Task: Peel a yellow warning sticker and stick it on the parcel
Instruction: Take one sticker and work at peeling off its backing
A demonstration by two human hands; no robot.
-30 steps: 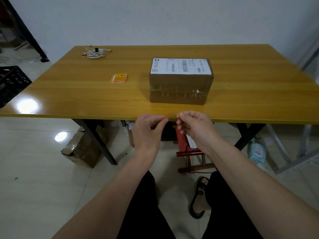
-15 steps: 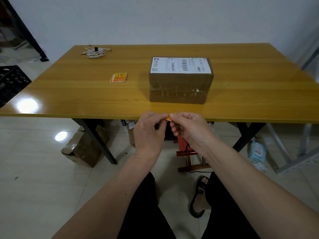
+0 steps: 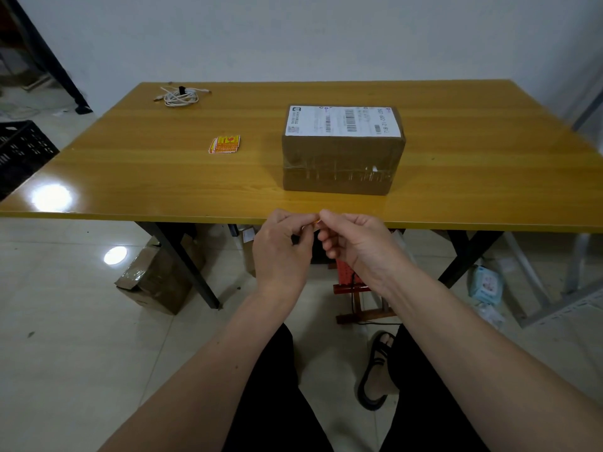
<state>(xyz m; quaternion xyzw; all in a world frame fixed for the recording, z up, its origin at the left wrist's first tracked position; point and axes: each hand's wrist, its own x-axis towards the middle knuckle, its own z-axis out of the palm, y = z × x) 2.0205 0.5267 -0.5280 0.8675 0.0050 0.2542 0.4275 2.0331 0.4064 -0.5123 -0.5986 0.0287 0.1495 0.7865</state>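
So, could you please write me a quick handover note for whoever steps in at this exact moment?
Left hand and right hand: both pinch one small sticker between their fingertips, just in front of the table edge. Only a sliver of the sticker shows, so I cannot tell how far it is peeled.
Parcel: on the table straight ahead, white shipping label on top, no yellow sticker visible on it.
Spare stickers: a small stack lying left of the parcel.
Done: one sticker picked up.
Left: finish peeling, press it onto the parcel.
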